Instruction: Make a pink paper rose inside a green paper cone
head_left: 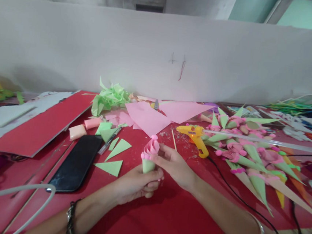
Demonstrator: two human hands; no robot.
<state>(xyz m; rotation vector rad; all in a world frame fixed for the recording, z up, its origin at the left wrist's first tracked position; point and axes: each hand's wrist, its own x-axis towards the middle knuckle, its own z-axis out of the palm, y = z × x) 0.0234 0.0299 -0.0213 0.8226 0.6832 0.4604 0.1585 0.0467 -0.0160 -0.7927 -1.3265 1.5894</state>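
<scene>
A small paper ice cream cone (149, 160) stands upright before me. It has a pale green cone, a ring of pink balls at the rim, a curled pink paper swirl and a pink ball on top. My left hand (141, 183) is closed around the lower part of the green cone, hiding its tip. At the rim and swirl, my right hand (176, 166) presses its thumb and fingers against the right side of the cone. Nearest to the left hand lie cut pale green paper triangles (109, 167).
A yellow hot glue gun (198, 135) lies to the right beside a pile of similar paper cones (251, 155). Pink paper sheets (150, 118) and crumpled green paper (110, 99) are at the back. Leftward are a black phone (77, 162) and a red board (47, 121).
</scene>
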